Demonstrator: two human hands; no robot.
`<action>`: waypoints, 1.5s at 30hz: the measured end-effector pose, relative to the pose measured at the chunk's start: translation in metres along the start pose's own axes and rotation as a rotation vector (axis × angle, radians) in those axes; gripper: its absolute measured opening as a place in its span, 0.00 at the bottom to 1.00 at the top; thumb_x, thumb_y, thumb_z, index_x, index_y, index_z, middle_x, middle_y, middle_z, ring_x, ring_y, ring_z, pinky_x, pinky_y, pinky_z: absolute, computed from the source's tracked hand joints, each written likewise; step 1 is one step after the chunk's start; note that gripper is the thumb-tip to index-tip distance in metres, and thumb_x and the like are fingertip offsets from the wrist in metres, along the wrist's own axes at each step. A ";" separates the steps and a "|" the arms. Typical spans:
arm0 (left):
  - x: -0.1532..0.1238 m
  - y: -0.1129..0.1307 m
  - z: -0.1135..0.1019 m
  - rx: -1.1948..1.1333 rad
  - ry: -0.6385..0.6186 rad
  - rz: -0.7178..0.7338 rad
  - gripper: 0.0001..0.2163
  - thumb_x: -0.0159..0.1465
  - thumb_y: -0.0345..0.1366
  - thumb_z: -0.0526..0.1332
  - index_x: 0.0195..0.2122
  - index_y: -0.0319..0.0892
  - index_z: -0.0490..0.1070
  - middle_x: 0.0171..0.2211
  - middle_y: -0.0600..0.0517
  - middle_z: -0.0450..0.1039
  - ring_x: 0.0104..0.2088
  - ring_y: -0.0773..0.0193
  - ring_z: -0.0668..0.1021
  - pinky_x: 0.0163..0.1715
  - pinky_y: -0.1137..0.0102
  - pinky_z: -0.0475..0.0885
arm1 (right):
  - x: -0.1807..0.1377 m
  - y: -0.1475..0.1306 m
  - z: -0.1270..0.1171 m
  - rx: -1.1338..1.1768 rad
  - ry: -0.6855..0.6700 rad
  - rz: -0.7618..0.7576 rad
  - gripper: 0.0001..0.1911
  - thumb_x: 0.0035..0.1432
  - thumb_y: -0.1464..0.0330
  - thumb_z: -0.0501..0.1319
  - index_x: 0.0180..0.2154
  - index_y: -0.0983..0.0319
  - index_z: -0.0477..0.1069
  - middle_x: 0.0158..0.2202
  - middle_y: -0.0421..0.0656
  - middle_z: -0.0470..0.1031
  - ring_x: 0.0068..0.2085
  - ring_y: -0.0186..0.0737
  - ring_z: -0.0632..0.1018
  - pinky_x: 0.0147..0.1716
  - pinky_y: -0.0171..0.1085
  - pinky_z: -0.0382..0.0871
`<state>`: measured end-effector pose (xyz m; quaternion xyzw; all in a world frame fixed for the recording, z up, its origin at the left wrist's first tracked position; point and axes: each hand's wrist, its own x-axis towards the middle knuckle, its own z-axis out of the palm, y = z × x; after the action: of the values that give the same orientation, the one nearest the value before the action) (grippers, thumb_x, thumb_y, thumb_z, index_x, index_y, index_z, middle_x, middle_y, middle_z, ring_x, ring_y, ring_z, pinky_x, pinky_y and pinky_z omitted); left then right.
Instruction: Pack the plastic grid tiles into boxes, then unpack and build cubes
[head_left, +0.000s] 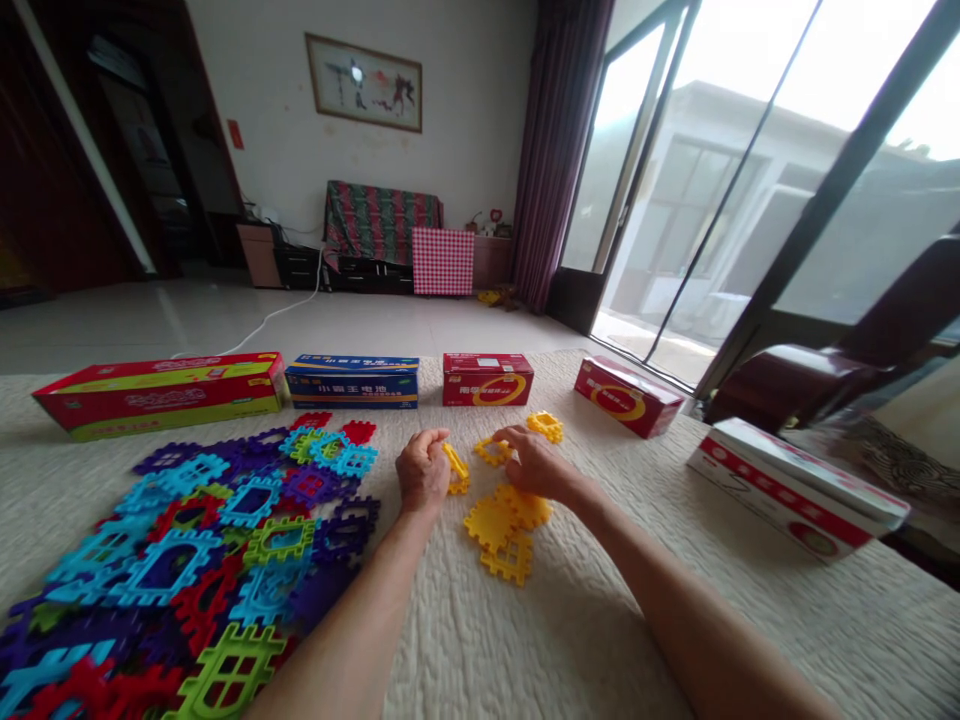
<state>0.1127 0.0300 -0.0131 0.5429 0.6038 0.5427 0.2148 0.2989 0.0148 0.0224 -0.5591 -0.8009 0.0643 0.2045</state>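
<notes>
In the head view my left hand (424, 470) is closed around yellow building pieces (456, 470), held upright with their notched edges facing right. To its right, my right hand (534, 462) has its fingers bent down on a yellow window-shaped piece (491, 453) on the cloth. More yellow interlocking pieces (491, 523) lie overlapping just below my right hand. Another small yellow stack (545, 427) sits just beyond it. A wide heap of blue, purple, red and green interlocking pieces (255, 500) spreads to the left of my left arm.
Along the far edge of the quilted cloth (600, 620) stand a red-and-yellow box (165, 393), a blue box (352, 382) and a red box (487, 380). At the right are another red box (628, 395) and a white-and-red box (795, 487). A brown chair (795, 385) stands beyond.
</notes>
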 end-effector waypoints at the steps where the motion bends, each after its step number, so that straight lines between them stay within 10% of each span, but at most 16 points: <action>1: 0.000 0.000 0.000 -0.001 0.000 0.000 0.15 0.56 0.26 0.52 0.34 0.41 0.79 0.38 0.48 0.81 0.41 0.60 0.81 0.47 0.68 0.73 | 0.000 -0.002 0.000 -0.003 -0.009 0.043 0.25 0.47 0.79 0.59 0.49 0.62 0.72 0.49 0.49 0.76 0.48 0.45 0.76 0.48 0.40 0.67; 11: -0.001 0.001 0.000 0.000 0.011 -0.003 0.14 0.55 0.29 0.53 0.34 0.42 0.79 0.37 0.49 0.81 0.40 0.59 0.81 0.46 0.67 0.73 | 0.008 -0.012 0.023 -0.029 0.114 0.202 0.18 0.48 0.68 0.63 0.44 0.62 0.74 0.41 0.49 0.75 0.42 0.45 0.76 0.41 0.39 0.68; 23: -0.001 -0.001 0.000 -0.014 -0.015 -0.033 0.14 0.55 0.29 0.54 0.35 0.42 0.79 0.37 0.48 0.81 0.40 0.58 0.81 0.44 0.67 0.74 | 0.013 0.067 -0.016 -0.058 0.468 0.428 0.19 0.51 0.65 0.62 0.46 0.63 0.73 0.45 0.50 0.76 0.44 0.47 0.76 0.44 0.42 0.68; 35: -0.001 -0.001 0.001 -0.019 -0.005 -0.036 0.13 0.55 0.29 0.54 0.34 0.41 0.79 0.37 0.48 0.81 0.40 0.58 0.81 0.44 0.67 0.75 | 0.010 0.054 -0.008 0.001 0.547 0.245 0.15 0.53 0.66 0.60 0.43 0.61 0.73 0.47 0.50 0.75 0.46 0.48 0.75 0.46 0.44 0.68; 45: 0.001 0.000 0.000 0.012 -0.006 0.002 0.14 0.55 0.26 0.54 0.36 0.41 0.79 0.39 0.48 0.81 0.42 0.59 0.80 0.48 0.67 0.73 | 0.002 -0.022 0.005 0.344 0.010 -0.148 0.27 0.51 0.63 0.66 0.54 0.57 0.69 0.51 0.44 0.76 0.46 0.41 0.77 0.45 0.40 0.72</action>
<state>0.1125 0.0307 -0.0131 0.5464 0.6058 0.5378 0.2127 0.2773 0.0090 0.0260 -0.4556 -0.8161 0.1824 0.3053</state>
